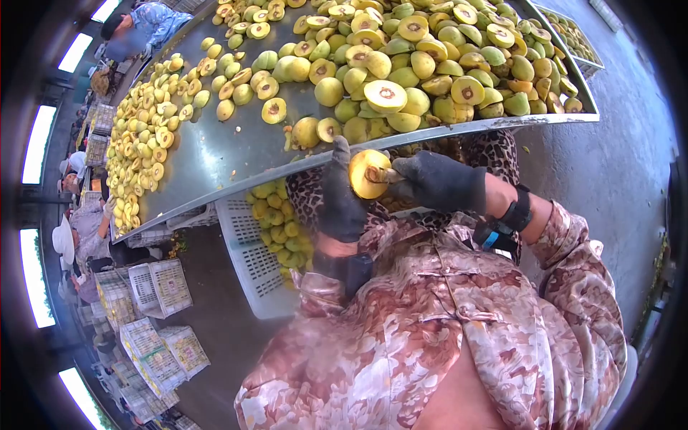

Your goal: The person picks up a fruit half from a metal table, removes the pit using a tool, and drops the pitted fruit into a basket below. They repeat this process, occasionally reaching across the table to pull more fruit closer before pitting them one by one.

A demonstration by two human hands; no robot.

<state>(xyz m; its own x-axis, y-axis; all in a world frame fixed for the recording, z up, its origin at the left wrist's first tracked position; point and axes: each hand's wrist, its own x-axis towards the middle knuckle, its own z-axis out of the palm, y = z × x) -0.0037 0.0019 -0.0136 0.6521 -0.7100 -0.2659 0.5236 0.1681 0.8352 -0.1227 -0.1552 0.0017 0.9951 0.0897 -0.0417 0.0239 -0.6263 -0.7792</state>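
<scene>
My left hand (342,197), in a dark grey glove, is closed around a peach half (368,174), its yellow cut face turned up and to the right. My right hand (438,180), gloved too, has its fingers pinched together at the centre of that face. A small brownish piece shows at these fingertips; I cannot tell whether it is a tool or part of the pit. Just beyond both hands, the rim of a metal table (287,166) runs across. Many peach halves (387,95) are heaped on it, several with the reddish pit cavity facing up.
Below the table edge at the left stands a white plastic crate (247,258) with yellow-green fruit (276,222). More peach halves (143,154) lie along the table's left side. Stacked crates (154,351) stand on the floor. A person (147,29) in blue is at the far table end.
</scene>
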